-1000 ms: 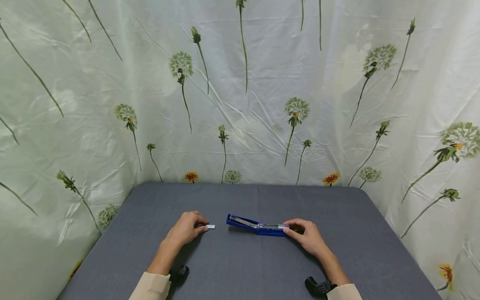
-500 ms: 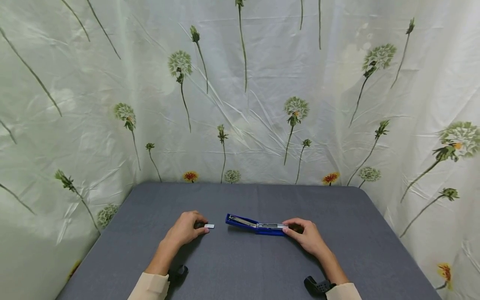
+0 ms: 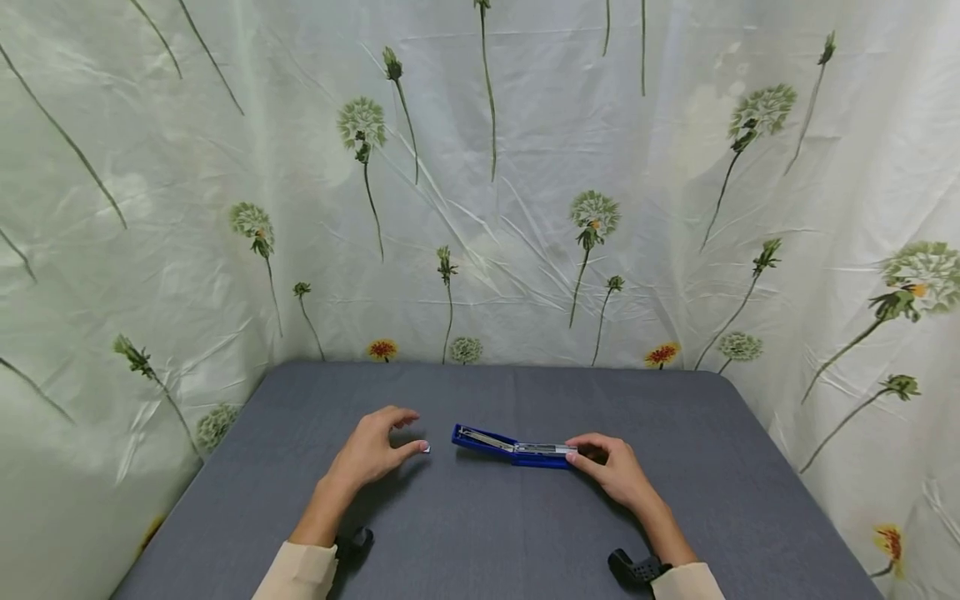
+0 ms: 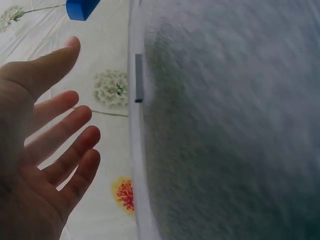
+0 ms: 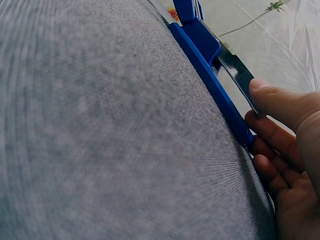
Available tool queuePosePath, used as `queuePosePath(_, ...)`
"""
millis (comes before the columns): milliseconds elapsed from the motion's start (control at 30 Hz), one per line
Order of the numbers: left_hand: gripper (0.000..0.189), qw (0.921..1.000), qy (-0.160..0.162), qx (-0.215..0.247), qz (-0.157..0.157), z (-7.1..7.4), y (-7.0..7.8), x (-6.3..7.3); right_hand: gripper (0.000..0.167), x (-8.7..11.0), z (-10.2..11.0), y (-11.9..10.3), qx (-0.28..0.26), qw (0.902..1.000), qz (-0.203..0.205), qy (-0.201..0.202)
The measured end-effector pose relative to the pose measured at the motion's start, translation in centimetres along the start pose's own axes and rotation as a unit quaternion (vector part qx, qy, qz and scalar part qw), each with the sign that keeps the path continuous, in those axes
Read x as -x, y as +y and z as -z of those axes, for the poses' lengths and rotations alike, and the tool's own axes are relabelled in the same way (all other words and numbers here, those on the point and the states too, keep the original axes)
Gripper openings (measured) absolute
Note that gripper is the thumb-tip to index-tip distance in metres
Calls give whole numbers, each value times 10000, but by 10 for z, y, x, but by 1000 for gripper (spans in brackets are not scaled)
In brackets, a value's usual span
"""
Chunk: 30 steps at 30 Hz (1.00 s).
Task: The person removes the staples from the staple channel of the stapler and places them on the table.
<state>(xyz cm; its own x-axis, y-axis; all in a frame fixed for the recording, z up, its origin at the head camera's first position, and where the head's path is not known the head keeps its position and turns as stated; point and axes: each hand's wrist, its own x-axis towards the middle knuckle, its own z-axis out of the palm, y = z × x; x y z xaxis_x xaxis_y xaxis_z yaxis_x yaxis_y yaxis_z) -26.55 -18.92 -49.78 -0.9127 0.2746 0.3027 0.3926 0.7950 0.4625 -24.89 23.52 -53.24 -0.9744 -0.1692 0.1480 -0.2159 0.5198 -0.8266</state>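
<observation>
A blue stapler lies opened out flat on the table, its top swung over to the left and its metal staple channel exposed. At its right end my right hand grips it; in the right wrist view the thumb presses on the metal channel and the fingers lie at the end of the blue base. My left hand is spread beside a small grey strip, probably staples, lying on the table. Thumb and fingers are apart from the strip, which the thumb mostly hides in the head view.
A grey cloth covers the table. Behind it and at both sides hangs a pale curtain printed with dandelions. Black straps with camera mounts sit at both wrists, close above the tabletop.
My left hand has let go of the small strip, and its thumb and fingers have spread apart. My right hand keeps its grip on the stapler, which has not moved.
</observation>
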Motion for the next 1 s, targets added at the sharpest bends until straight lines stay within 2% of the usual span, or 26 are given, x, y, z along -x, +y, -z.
queuePosePath(300, 53, 9995, 252, 178, -117, 7, 23, -11, 20, -1, 1, 3, -4, 9999, 114, 84)
queuePosePath(500, 52, 9987, 373, 294, -202, 5, 40, -21, 19, 1, 1, 5, 8, 9994, 276, 197)
queuePosePath(767, 48, 9981, 320, 385, -371, -5, 63, -33, 19, 1, -1, 4, 23, 9997, 205, 124)
queuePosePath(1000, 41, 9972, 209, 538, -479, -17, 79, -42, 19, 0, -1, 2, -64, 9995, 302, 92)
